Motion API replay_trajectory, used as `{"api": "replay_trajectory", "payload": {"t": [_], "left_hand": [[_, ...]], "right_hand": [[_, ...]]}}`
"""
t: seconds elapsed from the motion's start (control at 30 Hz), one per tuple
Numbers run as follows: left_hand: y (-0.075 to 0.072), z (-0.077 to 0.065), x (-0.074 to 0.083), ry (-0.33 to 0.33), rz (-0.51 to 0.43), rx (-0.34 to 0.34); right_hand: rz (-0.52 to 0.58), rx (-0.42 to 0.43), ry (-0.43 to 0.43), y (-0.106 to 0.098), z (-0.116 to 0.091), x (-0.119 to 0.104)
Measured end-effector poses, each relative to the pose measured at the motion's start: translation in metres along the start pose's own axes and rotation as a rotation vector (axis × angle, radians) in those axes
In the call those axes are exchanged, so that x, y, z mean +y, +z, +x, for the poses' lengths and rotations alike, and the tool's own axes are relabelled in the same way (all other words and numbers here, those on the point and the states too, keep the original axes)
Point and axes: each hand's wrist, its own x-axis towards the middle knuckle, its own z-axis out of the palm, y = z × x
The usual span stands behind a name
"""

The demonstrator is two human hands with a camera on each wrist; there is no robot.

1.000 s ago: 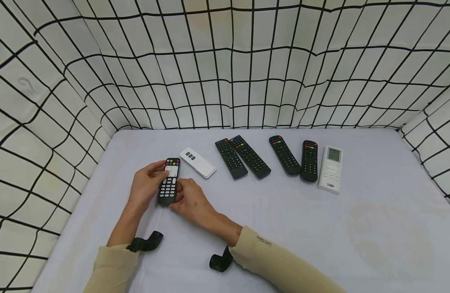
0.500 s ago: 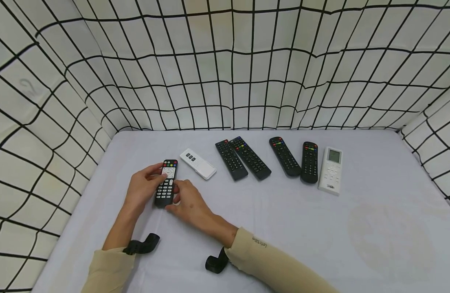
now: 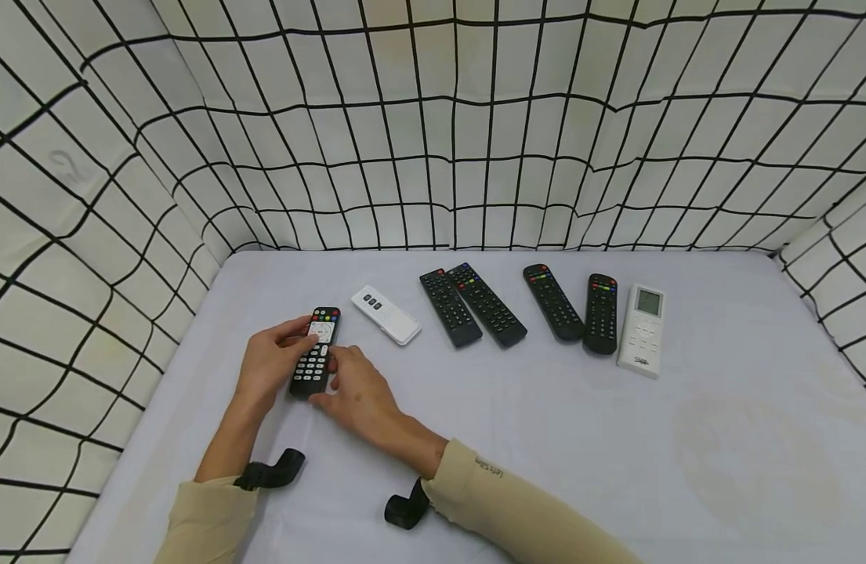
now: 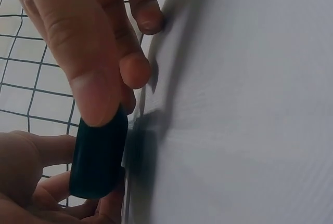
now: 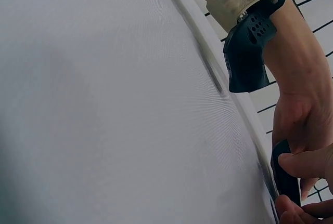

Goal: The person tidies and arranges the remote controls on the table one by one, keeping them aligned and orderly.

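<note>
A black remote control with white keys and a white round pad lies between both hands at the left of the table, slightly slanted. My left hand grips its left side, thumb on the face beside the round pad. From the lower right, my right hand holds the right edge and bottom corner between fingers and thumb. In the left wrist view, the remote's dark end stands close over the white cloth, thumb pressed on top. The right wrist view shows the remote edge-on, with both hands around it.
Right of the hands lies a white remote. Farther along are two black remotes side by side, another black pair, and a white remote with a small screen. Black-gridded white walls enclose the white table behind and at the sides.
Both hands have shifted a little to the left with the black remote, whose lower end has swung left, so it slants more. The other remotes keep their places; the head view has moved slightly.
</note>
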Motion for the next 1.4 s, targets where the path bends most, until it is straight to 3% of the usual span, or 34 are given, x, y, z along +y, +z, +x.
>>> {"api": "replay_trajectory", "payload": {"t": [0.7,1.4], "left_hand": [[0.001,0.002,0.005,0.048,0.048,0.032],[-0.002,0.0,0.004,0.032,0.126,0.022]], "right_hand": [[-0.152,0.086,-0.007,0.008,0.004,-0.007],[-0.158,0.09,-0.033,0.012,0.003,-0.006]]}}
